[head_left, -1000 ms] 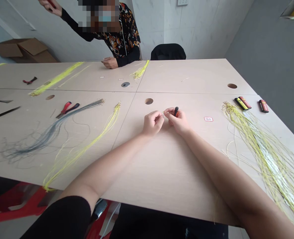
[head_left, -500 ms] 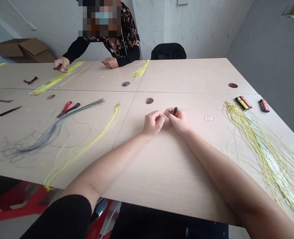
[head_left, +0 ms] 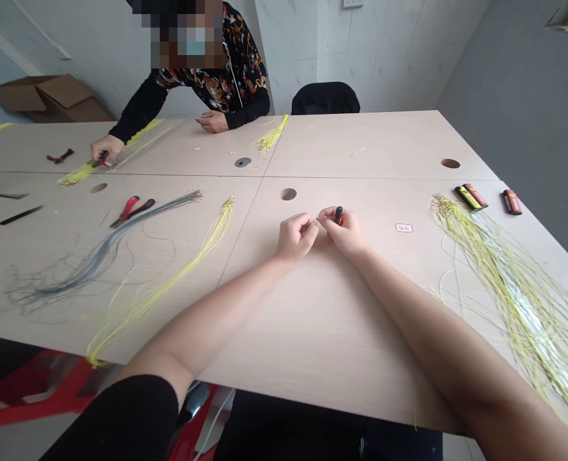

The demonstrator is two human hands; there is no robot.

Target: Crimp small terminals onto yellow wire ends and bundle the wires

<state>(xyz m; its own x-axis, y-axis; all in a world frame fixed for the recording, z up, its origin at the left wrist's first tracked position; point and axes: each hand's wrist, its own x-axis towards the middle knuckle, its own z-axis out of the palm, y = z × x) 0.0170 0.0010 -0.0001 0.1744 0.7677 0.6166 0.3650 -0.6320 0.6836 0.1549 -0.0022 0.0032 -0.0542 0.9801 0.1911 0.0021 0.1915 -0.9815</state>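
My left hand point(head_left: 295, 235) and my right hand point(head_left: 345, 234) meet fingertip to fingertip above the table. Between them shows a tiny gold-coloured piece point(head_left: 317, 219), too small to name. My left thumb and forefinger are pinched together at it. Out of my closed right hand sticks a short black tool handle with some orange on it point(head_left: 339, 214); its other end is hidden in the fingers. Left of my arms lies a bundle of yellow wires point(head_left: 187, 256) with gold ends, and beyond it a grey wire bundle point(head_left: 120, 227).
On the right are a larger yellow wire bundle point(head_left: 497, 269), several batteries point(head_left: 511, 202) and a small label point(head_left: 403, 228). Red-and-black pliers point(head_left: 130, 210) lie left. The table has a round hole point(head_left: 288, 194). Across it, a co-worker's hand point(head_left: 107, 152) holds pliers over yellow wires.
My hands have hardly moved and keep the same pinch. The co-worker's hand with the pliers has shifted left and nearer along the yellow wires, and the co-worker leans further that way.
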